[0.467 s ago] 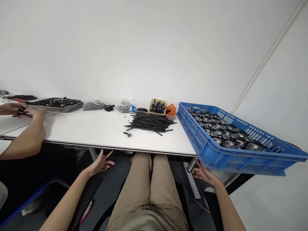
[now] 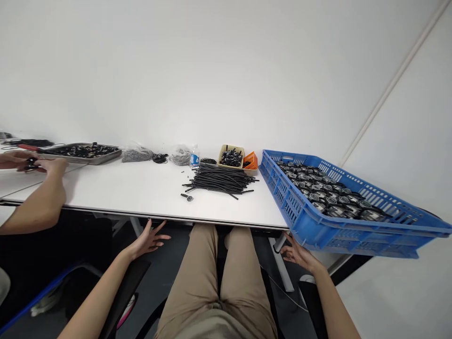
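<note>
My left hand (image 2: 148, 240) hovers below the white table's front edge (image 2: 169, 217), fingers spread and holding nothing, over a black chair armrest (image 2: 129, 282). My right hand (image 2: 298, 254) is also below the table edge, fingers apart and empty, just under the near corner of a blue crate (image 2: 300, 221) filled with round black and metal parts. A pile of thin black rods (image 2: 221, 181) lies on the table ahead of me, with one small black piece (image 2: 188, 197) loose in front of it.
A beige tub (image 2: 231, 157) and an orange tub (image 2: 250, 161) of black parts stand behind the rods, beside a small bottle (image 2: 194, 157) and plastic bags. A metal tray (image 2: 83, 153) of parts sits far left. A co-worker's hands (image 2: 35, 165) hold a small black part there.
My legs have spread slightly apart and both hands have shifted a little. The co-worker's hands moved slightly.
</note>
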Tool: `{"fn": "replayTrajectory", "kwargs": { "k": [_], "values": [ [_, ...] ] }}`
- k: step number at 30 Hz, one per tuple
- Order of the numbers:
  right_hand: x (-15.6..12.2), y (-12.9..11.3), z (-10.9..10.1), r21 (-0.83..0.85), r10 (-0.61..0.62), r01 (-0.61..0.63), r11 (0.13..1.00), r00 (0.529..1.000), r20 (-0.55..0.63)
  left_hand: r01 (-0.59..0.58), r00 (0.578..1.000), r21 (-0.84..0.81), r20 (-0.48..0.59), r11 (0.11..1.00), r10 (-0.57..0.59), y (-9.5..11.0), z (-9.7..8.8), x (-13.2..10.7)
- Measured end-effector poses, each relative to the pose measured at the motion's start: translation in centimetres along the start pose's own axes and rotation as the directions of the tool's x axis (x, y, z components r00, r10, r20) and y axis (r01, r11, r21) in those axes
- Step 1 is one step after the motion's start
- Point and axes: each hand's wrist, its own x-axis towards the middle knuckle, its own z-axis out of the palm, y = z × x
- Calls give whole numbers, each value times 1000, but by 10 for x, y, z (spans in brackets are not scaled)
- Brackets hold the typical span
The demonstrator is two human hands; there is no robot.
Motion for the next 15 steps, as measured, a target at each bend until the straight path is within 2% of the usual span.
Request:
{"fn": "replayTrajectory", "kwargs": {
  "k": [3,8,15],
  "values": [
    [0,-2,1,50,10,-12,999,999,31,-14,999,20,-36,1000,15,-1,-2,3],
    [1,-5,0,88,-45,45,995,999,-7,-72,989,54,-126,996,78,2,-1,7],
    [6,0,-8,57,-109,114,992,991,-76,-138,974,-30,-188,990,130,0,-2,10]
  ]
}}
